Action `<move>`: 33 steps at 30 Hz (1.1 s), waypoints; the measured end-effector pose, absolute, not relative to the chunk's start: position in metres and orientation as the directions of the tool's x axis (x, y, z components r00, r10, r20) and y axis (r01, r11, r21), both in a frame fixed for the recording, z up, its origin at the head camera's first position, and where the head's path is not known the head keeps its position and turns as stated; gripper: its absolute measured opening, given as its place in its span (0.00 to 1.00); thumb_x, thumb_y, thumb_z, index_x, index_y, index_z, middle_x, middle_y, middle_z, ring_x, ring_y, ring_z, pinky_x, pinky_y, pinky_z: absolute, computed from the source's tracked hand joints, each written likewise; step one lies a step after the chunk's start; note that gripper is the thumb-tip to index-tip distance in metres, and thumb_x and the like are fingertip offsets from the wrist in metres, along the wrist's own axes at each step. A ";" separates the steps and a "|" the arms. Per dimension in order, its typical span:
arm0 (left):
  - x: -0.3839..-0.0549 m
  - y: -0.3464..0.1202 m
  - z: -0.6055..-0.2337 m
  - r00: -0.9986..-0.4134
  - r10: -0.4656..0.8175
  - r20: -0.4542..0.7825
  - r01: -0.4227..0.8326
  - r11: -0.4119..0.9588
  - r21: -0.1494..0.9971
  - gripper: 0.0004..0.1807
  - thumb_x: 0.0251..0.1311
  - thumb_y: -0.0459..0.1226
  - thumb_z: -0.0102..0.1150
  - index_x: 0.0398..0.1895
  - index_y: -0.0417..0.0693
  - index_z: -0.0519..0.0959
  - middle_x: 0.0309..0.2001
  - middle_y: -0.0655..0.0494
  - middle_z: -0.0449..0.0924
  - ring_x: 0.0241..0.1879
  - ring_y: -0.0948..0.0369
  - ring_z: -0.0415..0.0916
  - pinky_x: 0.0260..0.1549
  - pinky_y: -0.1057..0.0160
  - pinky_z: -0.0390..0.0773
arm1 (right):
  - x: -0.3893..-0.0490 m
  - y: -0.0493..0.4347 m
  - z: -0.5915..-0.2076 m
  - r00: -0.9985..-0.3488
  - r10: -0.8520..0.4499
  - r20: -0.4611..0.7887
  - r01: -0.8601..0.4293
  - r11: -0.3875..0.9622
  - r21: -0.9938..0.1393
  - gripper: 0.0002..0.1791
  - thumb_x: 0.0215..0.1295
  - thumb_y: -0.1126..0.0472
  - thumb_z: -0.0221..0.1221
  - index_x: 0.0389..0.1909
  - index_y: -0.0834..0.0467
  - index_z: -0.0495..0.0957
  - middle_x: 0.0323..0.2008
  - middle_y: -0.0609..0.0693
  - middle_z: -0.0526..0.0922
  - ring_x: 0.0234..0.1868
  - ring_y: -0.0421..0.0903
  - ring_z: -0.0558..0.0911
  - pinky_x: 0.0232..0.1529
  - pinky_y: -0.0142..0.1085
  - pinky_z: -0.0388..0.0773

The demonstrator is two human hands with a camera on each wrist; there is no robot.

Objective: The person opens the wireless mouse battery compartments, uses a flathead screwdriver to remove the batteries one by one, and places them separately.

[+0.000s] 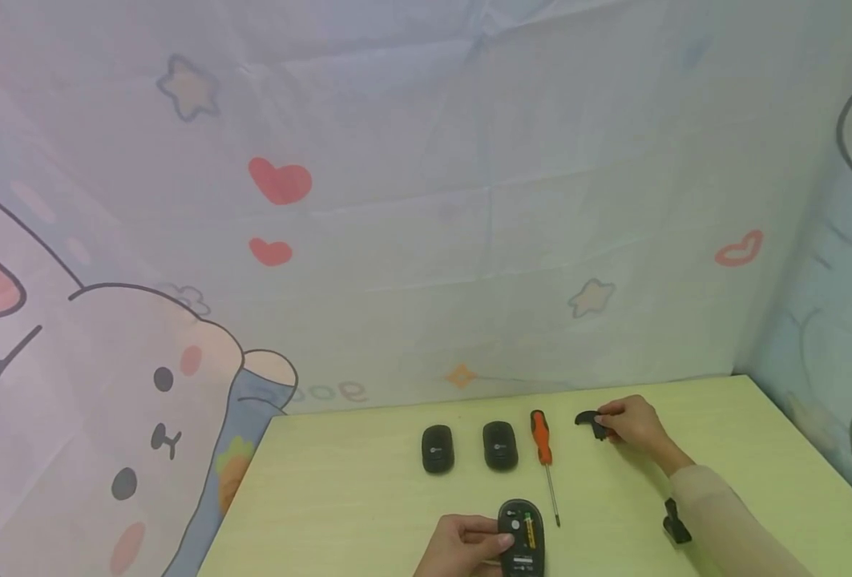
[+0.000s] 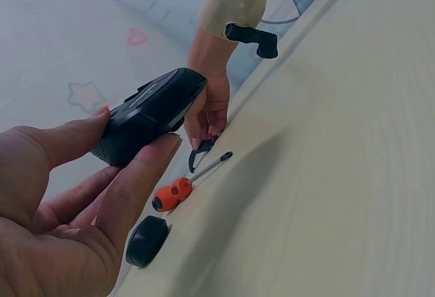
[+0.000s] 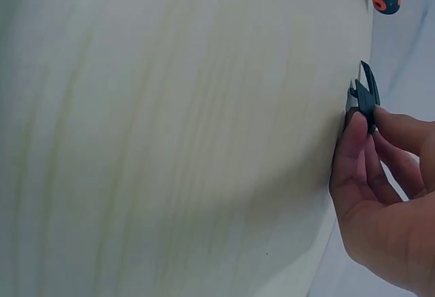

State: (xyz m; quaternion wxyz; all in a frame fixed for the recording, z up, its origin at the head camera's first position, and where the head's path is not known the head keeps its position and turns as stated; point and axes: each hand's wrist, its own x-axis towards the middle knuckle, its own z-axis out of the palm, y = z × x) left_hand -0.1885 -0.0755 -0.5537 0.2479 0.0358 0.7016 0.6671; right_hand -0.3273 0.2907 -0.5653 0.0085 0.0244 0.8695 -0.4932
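Observation:
My left hand (image 1: 465,546) grips a black computer mouse (image 1: 522,553), its underside turned up with a yellow-green battery (image 1: 530,530) in the uncovered slot. In the left wrist view the mouse (image 2: 153,117) is pinched between thumb and fingers, raised over the table. At the far right of the table my right hand (image 1: 635,422) pinches a small black curved mouse cover (image 1: 588,418) by its narrow stem. The right wrist view has this cover (image 3: 368,93) between thumb and fingertips, close over the tabletop.
Two more black mice, one (image 1: 438,449) left of the other (image 1: 500,445), lie on the pale wooden table (image 1: 339,497). An orange-handled screwdriver (image 1: 541,437) lies right of them, tip toward me. A patterned curtain (image 1: 426,240) hangs behind. A black device (image 2: 255,39) sits on the right sleeve.

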 end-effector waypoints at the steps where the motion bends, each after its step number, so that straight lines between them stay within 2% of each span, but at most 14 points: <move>1: -0.189 -0.075 -0.553 -0.875 0.379 -0.302 -0.282 0.109 0.953 0.15 0.63 0.37 0.73 0.48 0.35 0.88 0.40 0.40 0.92 0.39 0.48 0.92 0.38 0.56 0.93 | -0.328 0.291 -0.565 -0.999 0.032 -0.030 0.043 0.531 -0.846 0.19 0.74 0.67 0.60 0.56 0.79 0.79 0.41 0.69 0.89 0.29 0.41 0.86 0.30 0.33 0.88; 5: -0.191 -0.075 -0.552 -0.876 0.368 -0.312 -0.284 0.130 0.950 0.15 0.63 0.36 0.73 0.48 0.34 0.88 0.40 0.41 0.92 0.39 0.48 0.92 0.38 0.56 0.93 | -0.330 0.290 -0.565 -1.000 0.030 0.007 0.013 0.609 -0.793 0.19 0.71 0.66 0.63 0.55 0.77 0.81 0.43 0.69 0.89 0.32 0.44 0.87 0.32 0.35 0.87; 13: -0.190 -0.078 -0.551 -0.878 0.369 -0.305 -0.284 0.111 0.952 0.16 0.63 0.37 0.73 0.48 0.34 0.87 0.41 0.40 0.92 0.40 0.48 0.92 0.39 0.56 0.93 | -0.329 0.286 -0.564 -0.997 0.038 0.063 -0.018 0.706 -0.708 0.15 0.69 0.64 0.64 0.49 0.73 0.85 0.45 0.68 0.89 0.45 0.63 0.88 0.45 0.52 0.89; 24: -0.188 -0.081 -0.553 -0.876 0.379 -0.299 -0.282 0.101 0.954 0.17 0.63 0.37 0.73 0.49 0.34 0.87 0.41 0.41 0.92 0.40 0.47 0.92 0.39 0.56 0.93 | -0.325 0.287 -0.566 -0.996 0.044 0.074 -0.021 0.712 -0.702 0.18 0.71 0.62 0.62 0.51 0.74 0.83 0.48 0.70 0.87 0.49 0.65 0.86 0.46 0.54 0.88; 33: -0.191 -0.086 -0.554 -0.877 0.366 -0.312 -0.285 0.126 0.950 0.17 0.64 0.38 0.73 0.49 0.34 0.87 0.41 0.42 0.92 0.40 0.48 0.92 0.40 0.56 0.93 | -0.321 0.279 -0.559 -0.993 0.017 0.115 -0.069 0.710 -0.701 0.17 0.71 0.62 0.63 0.50 0.73 0.83 0.45 0.68 0.88 0.45 0.62 0.87 0.41 0.49 0.88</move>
